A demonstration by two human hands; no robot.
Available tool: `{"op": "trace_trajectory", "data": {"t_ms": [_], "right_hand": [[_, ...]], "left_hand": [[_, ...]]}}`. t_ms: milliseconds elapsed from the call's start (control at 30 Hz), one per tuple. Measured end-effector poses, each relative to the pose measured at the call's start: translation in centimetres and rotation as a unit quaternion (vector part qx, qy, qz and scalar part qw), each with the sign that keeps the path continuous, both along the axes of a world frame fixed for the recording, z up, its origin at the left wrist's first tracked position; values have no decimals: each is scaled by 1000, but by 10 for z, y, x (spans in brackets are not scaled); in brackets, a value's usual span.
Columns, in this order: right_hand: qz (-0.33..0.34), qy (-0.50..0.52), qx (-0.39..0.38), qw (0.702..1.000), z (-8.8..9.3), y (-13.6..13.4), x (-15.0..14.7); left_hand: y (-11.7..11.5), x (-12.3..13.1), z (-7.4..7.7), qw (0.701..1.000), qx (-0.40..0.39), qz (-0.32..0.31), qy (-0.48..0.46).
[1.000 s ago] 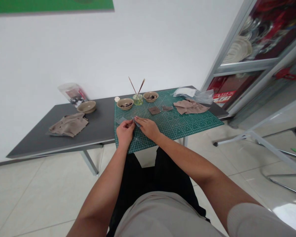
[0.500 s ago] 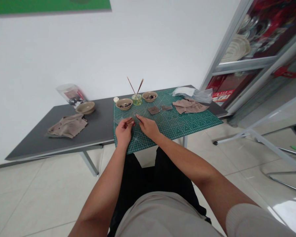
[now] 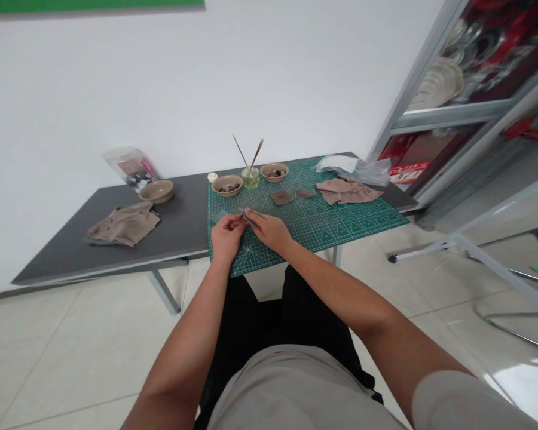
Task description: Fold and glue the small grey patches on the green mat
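Observation:
Both my hands rest together on the near left part of a green cutting mat point(image 3: 341, 221). My left hand point(image 3: 225, 234) is closed, its fingertips pinching a small grey fabric piece point(image 3: 219, 215) that lies on the mat. My right hand point(image 3: 269, 229) is closed too, its fingers pressed on the same piece right beside the left fingertips. Two small brown fabric squares point(image 3: 281, 197) lie a little beyond my hands.
Two tan bowls point(image 3: 226, 186) holding dark bits flank a small glass with two sticks point(image 3: 250, 177). A beige cloth point(image 3: 347, 190) and plastic bag point(image 3: 354, 167) lie far right. On the grey table point(image 3: 179, 230) are another cloth point(image 3: 124, 223), a bowl point(image 3: 156, 192), a clear jar point(image 3: 129, 168). A metal shelf point(image 3: 466, 107) stands right.
My fingertips have drawn closer together on the grey piece after parting slightly half a second ago. The view shifted a little; nothing else moved.

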State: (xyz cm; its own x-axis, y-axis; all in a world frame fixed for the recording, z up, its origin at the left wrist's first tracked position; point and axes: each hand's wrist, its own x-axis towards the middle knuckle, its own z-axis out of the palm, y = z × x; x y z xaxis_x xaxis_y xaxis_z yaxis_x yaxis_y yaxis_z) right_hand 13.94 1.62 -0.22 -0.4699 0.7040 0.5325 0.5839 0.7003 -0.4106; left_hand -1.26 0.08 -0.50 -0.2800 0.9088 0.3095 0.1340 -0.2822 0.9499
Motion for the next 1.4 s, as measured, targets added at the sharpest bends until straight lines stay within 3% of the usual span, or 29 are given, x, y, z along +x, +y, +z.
{"op": "trace_trajectory", "data": {"t_ms": [233, 500, 667, 867, 1200, 1300, 1400], "right_hand": [[-6, -16, 2, 1000, 4, -1, 0], [-8, -18, -1, 1000, 8, -2, 0], [-34, -21, -11, 999, 4, 1, -1], [-70, 63, -25, 995, 2, 6, 0], [40, 130, -52, 989, 2, 6, 1], [19, 173, -34, 984, 4, 11, 4], [0, 228, -69, 971, 2, 15, 6]], "left_hand": [[0, 2, 2, 999, 3, 16, -43], [0, 2, 1, 999, 13, 35, -16], [-1, 3, 2, 997, 55, 36, -30], [-2, 5, 5, 997, 65, 12, -50], [-4, 6, 5, 999, 20, 15, 23], [-4, 6, 5, 999, 16, 16, 29], [-4, 6, 4, 999, 14, 5, 47]]}}
